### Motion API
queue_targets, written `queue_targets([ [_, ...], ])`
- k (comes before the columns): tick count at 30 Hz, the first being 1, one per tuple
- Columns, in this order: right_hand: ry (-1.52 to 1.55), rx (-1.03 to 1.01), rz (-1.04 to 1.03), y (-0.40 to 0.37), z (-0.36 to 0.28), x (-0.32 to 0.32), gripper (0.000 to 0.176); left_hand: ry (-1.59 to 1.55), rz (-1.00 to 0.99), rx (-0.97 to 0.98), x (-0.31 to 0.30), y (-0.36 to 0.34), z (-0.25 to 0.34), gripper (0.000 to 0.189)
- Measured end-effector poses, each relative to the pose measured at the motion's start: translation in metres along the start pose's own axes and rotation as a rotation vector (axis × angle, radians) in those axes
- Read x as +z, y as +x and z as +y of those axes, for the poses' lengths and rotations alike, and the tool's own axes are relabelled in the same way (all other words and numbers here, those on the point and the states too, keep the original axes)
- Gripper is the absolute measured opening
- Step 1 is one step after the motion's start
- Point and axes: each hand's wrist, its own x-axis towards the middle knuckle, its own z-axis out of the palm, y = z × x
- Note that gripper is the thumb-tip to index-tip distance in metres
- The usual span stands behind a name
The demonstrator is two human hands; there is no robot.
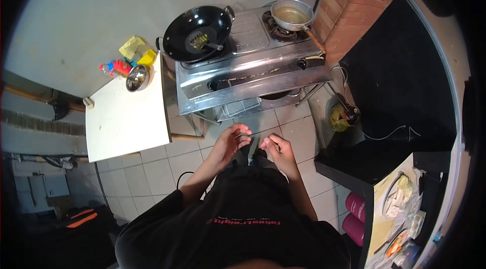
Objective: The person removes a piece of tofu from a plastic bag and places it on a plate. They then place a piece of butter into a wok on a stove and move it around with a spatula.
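My left hand (pixel 232 144) hovers in front of my body with its fingers loosely bent and apart, holding nothing. Beside it, my right hand (pixel 279 150) has its fingers curled in toward the thumb, and no object shows in it. The hands do not touch each other. Beyond them stands a steel two-burner gas stove (pixel 248 77). A large black wok (pixel 182 31) sits on its left burner, with yellowish patches and a dark utensil-like shape at the bottom. On the right burner rests a saucepan (pixel 292 14) with a wooden handle, holding yellowish liquid.
A white table (pixel 126 122) at left bears a steel bowl (pixel 137 78), a red-labelled bottle (pixel 119 68) and yellow packets (pixel 134 47). A brick pillar (pixel 359 3) borders the stove. At lower right, a side table (pixel 383 228) holds a plate of pale pieces (pixel 398 202).
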Motion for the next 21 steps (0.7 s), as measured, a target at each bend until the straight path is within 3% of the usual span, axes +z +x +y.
queue_targets([
  [2, -0.038, -0.035, -0.079, 0.008, -0.003, 0.001, 0.025, -0.01, 0.068, 0.013, 0.0, -0.005, 0.004, 0.037],
  [4, -0.094, 0.041, -0.198, 0.016, -0.007, 0.005, 0.025, -0.074, -0.057, 0.152, -0.011, -0.015, 0.005, 0.056],
  [5, -0.097, 0.036, -0.224, 0.018, -0.012, 0.008, 0.025, -0.066, 0.02, 0.144, -0.014, -0.02, 0.006, 0.066],
  [7, -0.032, 0.104, -0.219, 0.024, -0.022, 0.014, 0.024, -0.076, 0.019, 0.197, -0.028, -0.031, 0.001, 0.062],
  [10, 0.016, -0.039, -0.223, 0.03, -0.026, 0.029, 0.024, -0.069, 0.059, 0.255, -0.034, -0.047, -0.005, 0.056],
  [17, 0.113, -0.012, -0.333, 0.025, -0.028, 0.054, 0.023, -0.075, 0.13, 0.283, -0.041, -0.061, -0.015, 0.053],
  [19, 0.015, 0.175, -0.434, 0.022, -0.039, 0.05, 0.026, -0.074, 0.137, 0.275, -0.039, -0.062, -0.014, 0.053],
  [21, 0.041, 0.173, -0.424, 0.02, -0.034, 0.046, 0.028, -0.071, 0.138, 0.269, -0.038, -0.06, -0.013, 0.054],
])
